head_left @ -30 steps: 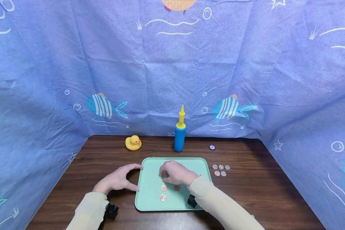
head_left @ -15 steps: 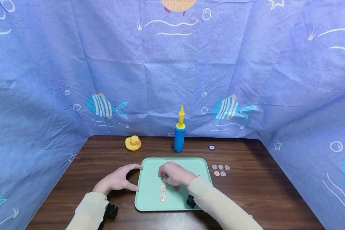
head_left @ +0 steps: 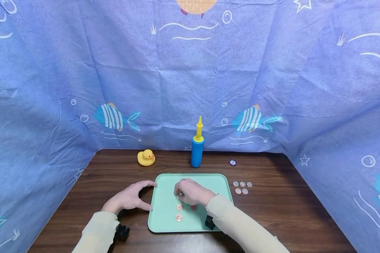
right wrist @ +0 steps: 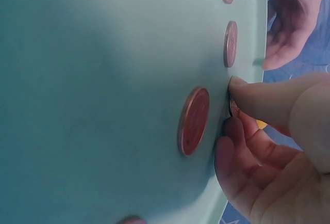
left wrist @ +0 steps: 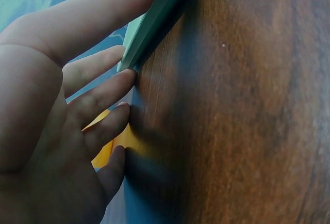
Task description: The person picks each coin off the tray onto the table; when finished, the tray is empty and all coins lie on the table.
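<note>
My right hand is over the mint-green tray, its thumb and fingertips pinching a coin by the edges, low at the tray surface. In the head view two copper coins lie in a column nearer me, a penny and another penny. A further penny lies beside the right fingers in the right wrist view, partly hidden by the hand in the head view. At the tray's left rim, my left hand rests with thumb and fingers spread, the tips touching the edge.
Right of the tray, several coins lie in two short rows on the wooden table. Behind stand a yellow rubber duck and a blue-and-yellow balloon pump. A poker chip lies at the back right.
The right hand's fingertips shift slightly at the held coin, and more of that coin shows now in the head view. My left hand keeps its place at the tray rim.
</note>
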A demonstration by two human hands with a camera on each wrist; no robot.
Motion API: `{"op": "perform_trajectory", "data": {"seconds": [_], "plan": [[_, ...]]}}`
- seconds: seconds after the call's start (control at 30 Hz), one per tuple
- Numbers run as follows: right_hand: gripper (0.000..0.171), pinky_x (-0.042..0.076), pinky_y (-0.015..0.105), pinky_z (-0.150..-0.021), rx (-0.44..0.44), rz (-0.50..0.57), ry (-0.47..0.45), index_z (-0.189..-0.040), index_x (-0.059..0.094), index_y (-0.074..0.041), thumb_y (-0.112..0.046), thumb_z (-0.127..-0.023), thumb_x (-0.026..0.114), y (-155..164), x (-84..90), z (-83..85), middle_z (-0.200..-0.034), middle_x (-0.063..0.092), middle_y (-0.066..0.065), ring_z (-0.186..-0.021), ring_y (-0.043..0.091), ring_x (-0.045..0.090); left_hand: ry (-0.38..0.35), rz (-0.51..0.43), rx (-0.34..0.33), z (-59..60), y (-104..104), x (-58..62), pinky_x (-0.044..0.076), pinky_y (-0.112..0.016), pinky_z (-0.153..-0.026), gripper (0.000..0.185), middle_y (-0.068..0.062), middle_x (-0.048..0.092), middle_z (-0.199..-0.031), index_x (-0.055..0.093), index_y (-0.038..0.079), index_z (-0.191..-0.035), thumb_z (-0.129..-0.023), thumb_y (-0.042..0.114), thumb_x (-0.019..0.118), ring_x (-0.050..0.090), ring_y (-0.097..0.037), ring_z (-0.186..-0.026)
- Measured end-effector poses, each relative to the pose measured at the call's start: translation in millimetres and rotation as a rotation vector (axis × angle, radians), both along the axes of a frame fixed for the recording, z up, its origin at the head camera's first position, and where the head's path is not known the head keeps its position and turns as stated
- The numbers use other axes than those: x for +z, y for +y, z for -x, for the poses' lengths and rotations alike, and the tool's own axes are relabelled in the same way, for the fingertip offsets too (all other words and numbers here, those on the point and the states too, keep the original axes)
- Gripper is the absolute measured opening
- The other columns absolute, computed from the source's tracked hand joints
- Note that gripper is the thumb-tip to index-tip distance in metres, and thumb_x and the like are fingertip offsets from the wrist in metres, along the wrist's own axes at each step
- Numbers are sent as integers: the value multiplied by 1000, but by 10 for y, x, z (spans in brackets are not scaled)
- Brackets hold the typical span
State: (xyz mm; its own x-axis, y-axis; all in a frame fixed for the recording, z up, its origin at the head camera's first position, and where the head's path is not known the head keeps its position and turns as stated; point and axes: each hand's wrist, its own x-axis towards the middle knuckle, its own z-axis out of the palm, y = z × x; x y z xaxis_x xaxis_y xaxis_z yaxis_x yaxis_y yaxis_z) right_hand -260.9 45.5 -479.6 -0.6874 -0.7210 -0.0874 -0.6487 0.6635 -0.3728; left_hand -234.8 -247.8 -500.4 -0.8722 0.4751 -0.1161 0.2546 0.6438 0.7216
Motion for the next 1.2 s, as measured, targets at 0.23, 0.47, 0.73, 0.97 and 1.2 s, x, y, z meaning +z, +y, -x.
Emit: {"op": "perform_trajectory", "data": {"seconds": [0.23, 0.47, 0.73, 0.97, 1.2], "plan": [[14, 54, 17, -79, 12, 11, 26, -106, 80, -15, -5, -95, 76, 9, 0, 9, -100, 74, -2, -91, 3, 63, -10, -6, 9, 1, 2, -2, 34, -66, -117, 84, -12, 49, -158, 55, 18, -150, -79, 37, 94, 39, -42, -149], [12, 53, 16, -76, 17, 49, 47, -103, 81, -15, -6, -95, 78, 25, -21, -2, -96, 72, -3, -87, 2, 61, -19, 3, 15, -15, 11, 9, 35, -67, -116, 84, -12, 49, -158, 55, 18, -150, -79, 38, 94, 39, -41, -149], [12, 54, 19, -78, -11, 100, 15, -101, 81, -14, -5, -94, 79, 80, 5, -18, -94, 75, -2, -82, 2, 61, -19, 8, 21, -10, 7, 4, 35, -65, -116, 85, -12, 49, -157, 55, 18, -151, -78, 39, 94, 40, -41, -148], [5, 54, 21, -76, -1, 196, -49, -92, 78, -12, -7, -94, 80, 223, 25, -9, -88, 74, -3, -80, 4, 62, -23, 11, 16, -21, 10, 17, 35, -66, -116, 84, -13, 49, -158, 55, 17, -151, -79, 38, 94, 39, -42, -149], [6, 53, 23, -76, -32, 255, -129, -92, 77, -13, -8, -95, 79, 393, -11, 42, -84, 69, -8, -78, 4, 61, -24, 6, 14, -16, 12, 29, 34, -67, -116, 83, -12, 48, -158, 55, 18, -150, -79, 36, 94, 38, -42, -149]]}}
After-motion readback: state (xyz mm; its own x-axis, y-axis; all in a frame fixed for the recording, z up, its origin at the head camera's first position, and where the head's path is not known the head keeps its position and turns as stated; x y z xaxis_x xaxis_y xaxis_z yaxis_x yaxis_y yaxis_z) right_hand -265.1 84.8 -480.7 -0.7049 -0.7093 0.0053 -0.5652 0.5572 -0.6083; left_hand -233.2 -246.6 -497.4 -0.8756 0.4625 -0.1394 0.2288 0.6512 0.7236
